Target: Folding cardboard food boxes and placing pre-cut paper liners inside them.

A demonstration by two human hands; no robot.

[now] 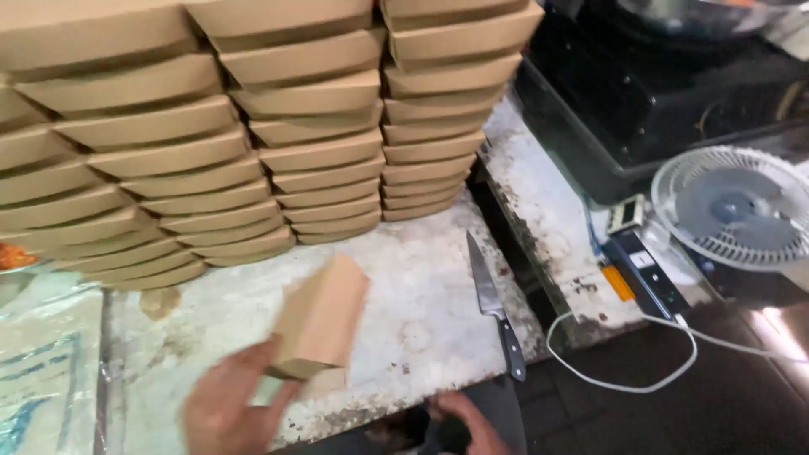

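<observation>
My left hand is closed on a brown cardboard box, tilted above the near surface; a firm grip underneath seems wise. My right hand, low down, I cannot tell.

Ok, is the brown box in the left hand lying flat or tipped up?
Tipped up: the brown box stands on edge in the left hand, above the white table.

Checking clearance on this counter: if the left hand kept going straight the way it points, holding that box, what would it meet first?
The left hand points up and away, carrying a brown cardboard box. Past it lies bare worn counter, then probably the stacked boxes; depth is unclear.
</observation>
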